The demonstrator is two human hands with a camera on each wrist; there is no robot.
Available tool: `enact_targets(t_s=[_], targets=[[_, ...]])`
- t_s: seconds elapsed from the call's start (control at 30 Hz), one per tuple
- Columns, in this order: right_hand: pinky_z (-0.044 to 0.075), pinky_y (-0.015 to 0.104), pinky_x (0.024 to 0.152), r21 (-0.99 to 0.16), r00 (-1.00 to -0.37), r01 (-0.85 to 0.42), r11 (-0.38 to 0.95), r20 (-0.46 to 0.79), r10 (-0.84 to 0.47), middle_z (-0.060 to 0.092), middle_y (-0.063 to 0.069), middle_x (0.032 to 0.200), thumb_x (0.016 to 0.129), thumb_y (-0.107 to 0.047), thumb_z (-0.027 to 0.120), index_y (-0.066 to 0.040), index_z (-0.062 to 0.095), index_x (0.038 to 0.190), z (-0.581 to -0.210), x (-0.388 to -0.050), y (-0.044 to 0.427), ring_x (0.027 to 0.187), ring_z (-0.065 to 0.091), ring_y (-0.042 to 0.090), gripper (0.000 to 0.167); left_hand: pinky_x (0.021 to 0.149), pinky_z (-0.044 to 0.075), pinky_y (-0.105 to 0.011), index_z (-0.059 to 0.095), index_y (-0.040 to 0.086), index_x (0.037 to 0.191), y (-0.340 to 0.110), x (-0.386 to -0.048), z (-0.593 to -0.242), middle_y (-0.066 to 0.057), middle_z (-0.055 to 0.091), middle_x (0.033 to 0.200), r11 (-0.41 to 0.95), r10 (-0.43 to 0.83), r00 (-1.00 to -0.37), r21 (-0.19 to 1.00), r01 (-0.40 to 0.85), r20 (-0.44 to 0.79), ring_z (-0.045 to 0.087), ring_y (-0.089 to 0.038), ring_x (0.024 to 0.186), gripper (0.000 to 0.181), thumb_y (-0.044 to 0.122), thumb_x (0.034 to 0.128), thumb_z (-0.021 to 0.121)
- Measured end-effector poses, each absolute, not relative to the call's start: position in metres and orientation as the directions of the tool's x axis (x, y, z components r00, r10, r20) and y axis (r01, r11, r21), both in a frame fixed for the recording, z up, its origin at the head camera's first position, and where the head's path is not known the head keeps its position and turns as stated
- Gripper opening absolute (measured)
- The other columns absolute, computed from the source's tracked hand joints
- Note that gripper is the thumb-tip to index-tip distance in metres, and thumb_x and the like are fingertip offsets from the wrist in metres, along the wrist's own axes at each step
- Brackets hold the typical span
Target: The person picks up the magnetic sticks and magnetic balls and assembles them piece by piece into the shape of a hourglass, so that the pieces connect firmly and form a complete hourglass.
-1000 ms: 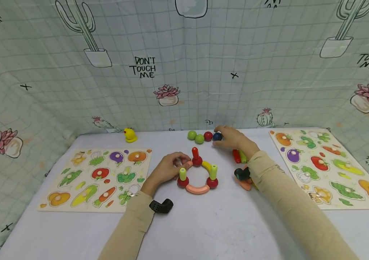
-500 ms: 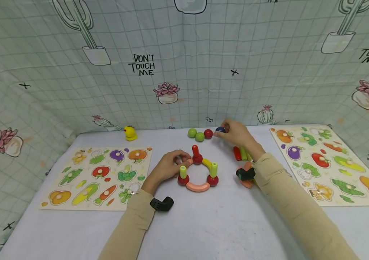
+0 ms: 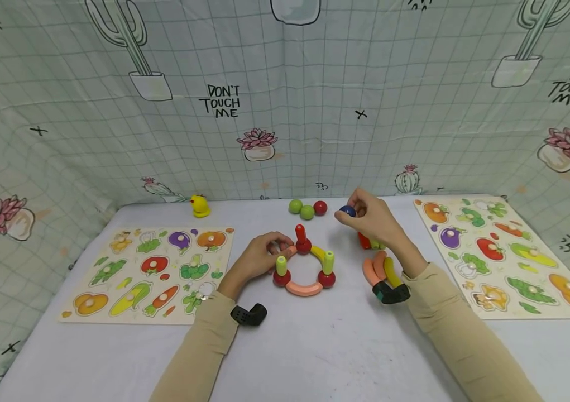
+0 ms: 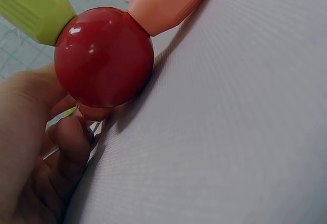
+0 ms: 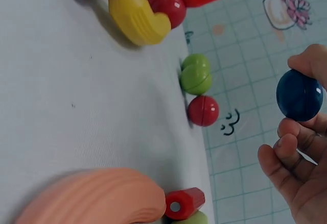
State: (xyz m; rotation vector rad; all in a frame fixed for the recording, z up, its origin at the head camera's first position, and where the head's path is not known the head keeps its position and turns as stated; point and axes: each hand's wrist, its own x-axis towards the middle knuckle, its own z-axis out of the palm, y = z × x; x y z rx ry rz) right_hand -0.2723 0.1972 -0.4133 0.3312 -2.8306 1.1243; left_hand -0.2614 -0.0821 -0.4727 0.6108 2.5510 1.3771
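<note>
A ring of red balls and curved pieces lies at mid-table; its front curved piece [image 3: 303, 288] is salmon, its right one [image 3: 317, 254] yellow. Upright sticks stand on the balls: a red stick [image 3: 301, 231] at the back, green ones at front left [image 3: 282, 266] and right [image 3: 329, 263]. My left hand [image 3: 259, 256] pinches the salmon piece [image 3: 291, 251] at the ring's left back; the left wrist view shows its fingers behind a red ball [image 4: 103, 56]. Above the table, my right hand [image 3: 376, 219] holds a blue ball [image 5: 299, 96] between thumb and fingertips.
Two green balls [image 3: 296, 206] and a red ball [image 3: 320, 208] sit at the back edge, a yellow duck [image 3: 200, 206] to their left. Salmon and yellow curved pieces [image 3: 379, 265] lie by my right wrist. Picture boards flank the table, left [image 3: 134, 301] and right [image 3: 511, 262].
My right hand has lifted the blue ball from the back row and moved it a little right and nearer. My left hand stays at the ring.
</note>
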Motion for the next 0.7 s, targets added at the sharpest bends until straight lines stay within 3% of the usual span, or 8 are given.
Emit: enact_targets(t_s=[0.43, 0.7], targets=[[0.043, 0.026, 0.056, -0.732, -0.955, -0.293, 0.616, 0.193, -0.224, 0.055, 0.007, 0.082, 0.086, -0.038, 0.067, -0.012, 0.052, 0.100, -0.402, -0.241, 0.190, 0.073, 0.049, 0.022, 0.033, 0.049, 0.041, -0.023, 0.065, 0.014, 0.107, -0.081, -0.263, -0.470, -0.005, 0.058, 0.088, 0.482, 0.438, -0.898, 0.833, 0.272, 0.040, 0.048, -0.011, 0.051, 0.022, 0.027, 0.0886, 0.066], [0.050, 0.033, 0.076, -0.749, -0.934, -0.337, 0.571, 0.192, -0.300, 0.061, 0.003, 0.104, 0.090, -0.039, 0.061, -0.018, 0.053, 0.119, -0.402, -0.222, 0.186, 0.089, 0.057, 0.018, 0.037, 0.052, 0.043, -0.024, 0.064, 0.016, 0.112, -0.079, -0.255, -0.469, -0.004, 0.060, 0.088, 0.503, 0.367, -0.930, 0.841, 0.200, 0.001, 0.050, -0.012, 0.060, 0.022, 0.028, 0.0956, 0.055]])
